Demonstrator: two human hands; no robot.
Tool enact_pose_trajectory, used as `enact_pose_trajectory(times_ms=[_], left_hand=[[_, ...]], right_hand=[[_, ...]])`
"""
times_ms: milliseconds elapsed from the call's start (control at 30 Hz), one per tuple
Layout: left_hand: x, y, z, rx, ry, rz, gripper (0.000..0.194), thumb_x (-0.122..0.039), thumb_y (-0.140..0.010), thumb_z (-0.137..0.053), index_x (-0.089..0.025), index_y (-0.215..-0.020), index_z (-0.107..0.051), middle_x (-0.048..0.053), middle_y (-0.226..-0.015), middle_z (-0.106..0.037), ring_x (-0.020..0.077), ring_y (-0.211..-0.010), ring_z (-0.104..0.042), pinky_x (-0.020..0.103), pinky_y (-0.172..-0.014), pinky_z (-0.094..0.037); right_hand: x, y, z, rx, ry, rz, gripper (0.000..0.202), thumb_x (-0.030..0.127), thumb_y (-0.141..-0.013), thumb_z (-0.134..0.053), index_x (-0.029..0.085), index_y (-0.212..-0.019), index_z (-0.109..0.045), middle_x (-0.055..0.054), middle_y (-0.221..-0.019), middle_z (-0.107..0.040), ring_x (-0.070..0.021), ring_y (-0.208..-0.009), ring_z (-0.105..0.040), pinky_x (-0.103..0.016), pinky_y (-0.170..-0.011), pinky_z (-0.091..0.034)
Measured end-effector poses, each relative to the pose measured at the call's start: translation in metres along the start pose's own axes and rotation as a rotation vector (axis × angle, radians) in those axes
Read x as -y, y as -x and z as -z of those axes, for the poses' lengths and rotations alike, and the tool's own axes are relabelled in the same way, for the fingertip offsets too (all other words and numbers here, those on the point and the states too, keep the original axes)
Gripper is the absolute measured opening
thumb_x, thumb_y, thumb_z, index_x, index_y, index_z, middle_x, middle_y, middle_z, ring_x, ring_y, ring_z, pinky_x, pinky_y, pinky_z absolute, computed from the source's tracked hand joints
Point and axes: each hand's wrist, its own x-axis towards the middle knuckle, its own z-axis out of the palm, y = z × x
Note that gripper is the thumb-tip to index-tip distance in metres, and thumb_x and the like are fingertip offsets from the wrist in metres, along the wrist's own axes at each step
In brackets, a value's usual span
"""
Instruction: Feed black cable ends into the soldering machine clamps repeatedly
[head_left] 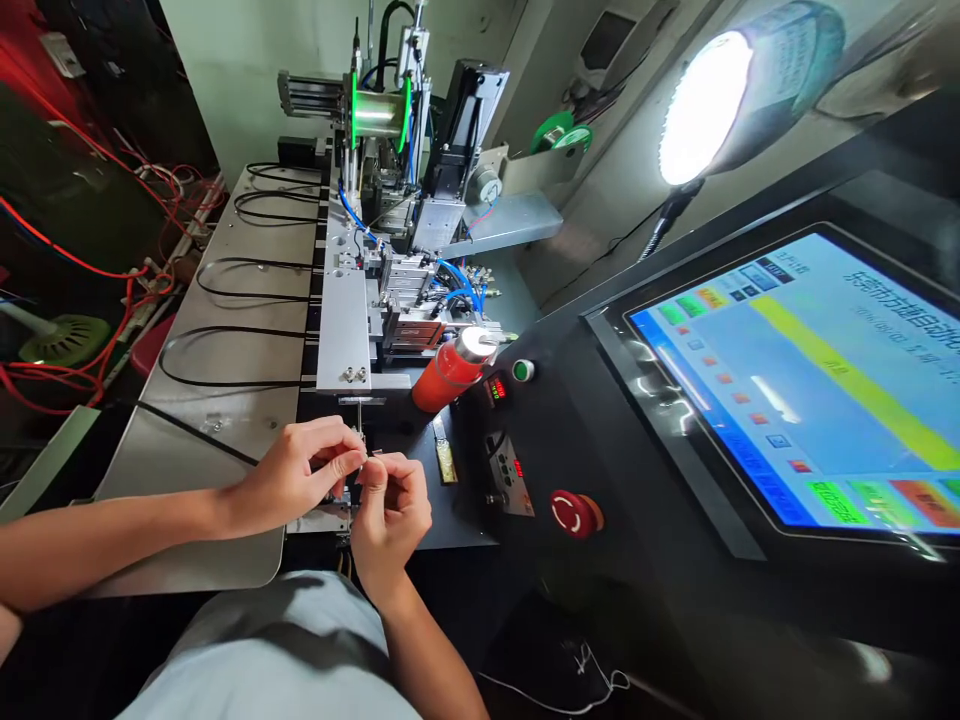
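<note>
My left hand (300, 470) reaches in from the left, its thumb and fingers pinched at the near end of the machine's rail. Beside it, my right hand (390, 505) is also closed, its fingertips meeting those of the left. Whatever lies between the fingertips is too small to make out. Just beyond the hands is the metal plate (343, 330) of the machine. Several black cables (232, 328) lie on the grey metal table (247, 410), one running close to my left hand.
A red bottle (448, 375) stands right of the plate, near a small yellowish strip (445, 460). Farther right are a red emergency button (576, 513), a green button (523, 371) and a lit touchscreen (810, 380). A bright lamp (705, 108) hangs above; a wire spool (379, 115) sits behind.
</note>
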Motion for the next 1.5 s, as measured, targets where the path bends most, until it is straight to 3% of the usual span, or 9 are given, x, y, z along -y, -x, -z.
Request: enact_pose_trajectory(times_ms=[100,233,367,500,933,1133,1367,1500], left_hand=[[-0.002,-0.002,0.003,0.01,-0.048,0.007,0.025,-0.031,-0.093,-0.05,-0.015,-0.077,-0.059,-0.002,-0.071,-0.053,0.0046,-0.049,-0.051,0.016,-0.047,-0.041],[-0.002,-0.011,0.013,0.029,-0.268,0.015,0.028,-0.027,-0.092,-0.046,-0.014,-0.072,-0.06,-0.001,-0.069,-0.054,0.0058,-0.05,-0.048,0.017,-0.049,-0.037],[0.006,-0.022,0.021,0.069,-0.421,0.145,0.028,-0.027,-0.09,-0.046,-0.014,-0.071,-0.062,-0.001,-0.062,-0.056,0.0084,-0.051,-0.046,0.019,-0.052,-0.033],[0.014,-0.027,0.017,0.119,-0.509,0.192,0.03,-0.029,-0.089,-0.047,-0.014,-0.067,-0.062,-0.003,-0.054,-0.05,0.0088,-0.051,-0.04,0.021,-0.053,-0.029],[0.018,-0.03,0.011,0.111,-0.562,0.222,0.033,-0.03,-0.088,-0.047,-0.014,-0.062,-0.058,-0.003,-0.053,-0.049,0.0088,-0.052,-0.039,0.022,-0.054,-0.027],[0.014,-0.034,0.01,0.126,-0.552,0.276,0.032,-0.031,-0.086,-0.049,-0.014,-0.06,-0.057,-0.003,-0.052,-0.049,0.0087,-0.05,-0.039,0.022,-0.053,-0.027],[0.008,-0.039,0.01,0.149,-0.58,0.303,0.031,-0.026,-0.085,-0.05,-0.014,-0.057,-0.055,-0.003,-0.047,-0.05,0.0089,-0.048,-0.042,0.022,-0.053,-0.028],[0.007,-0.04,0.009,0.159,-0.636,0.298,0.031,-0.025,-0.087,-0.051,-0.014,-0.058,-0.056,-0.001,-0.049,-0.054,0.0096,-0.048,-0.045,0.022,-0.053,-0.029]], right_hand=[[0.0,-0.004,0.004,0.042,-0.009,-0.003,0.019,0.031,-0.095,-0.05,0.02,-0.079,-0.052,0.002,-0.064,-0.055,-0.01,-0.055,-0.053,-0.022,-0.052,-0.044],[0.0,-0.019,0.024,0.189,0.041,-0.103,0.021,0.033,-0.092,-0.054,0.018,-0.077,-0.056,0.002,-0.066,-0.058,-0.0097,-0.055,-0.053,-0.021,-0.051,-0.043],[-0.003,-0.029,0.049,0.101,0.125,-0.161,0.026,0.038,-0.09,-0.057,0.018,-0.073,-0.058,0.002,-0.063,-0.057,-0.0091,-0.053,-0.05,-0.02,-0.049,-0.04],[-0.008,-0.026,0.058,0.066,0.144,-0.204,0.026,0.038,-0.089,-0.059,0.018,-0.072,-0.057,0.003,-0.062,-0.056,-0.0086,-0.052,-0.049,-0.02,-0.049,-0.039],[-0.019,-0.022,0.052,0.202,0.165,-0.153,0.022,0.032,-0.09,-0.055,0.018,-0.072,-0.056,0.003,-0.062,-0.055,-0.0101,-0.054,-0.049,-0.023,-0.054,-0.041],[-0.034,-0.03,0.044,0.335,0.144,-0.174,0.025,0.034,-0.092,-0.052,0.018,-0.072,-0.054,0.003,-0.063,-0.052,-0.0099,-0.056,-0.046,-0.023,-0.055,-0.037],[-0.042,-0.048,0.021,0.454,0.146,-0.146,0.033,0.038,-0.095,-0.042,0.021,-0.066,-0.038,0.007,-0.06,-0.032,-0.0089,-0.056,-0.032,-0.024,-0.053,-0.027],[-0.044,-0.047,0.012,0.464,0.124,-0.101,0.033,0.034,-0.096,-0.04,0.023,-0.067,-0.031,0.007,-0.06,-0.029,-0.0092,-0.056,-0.03,-0.025,-0.053,-0.025]])
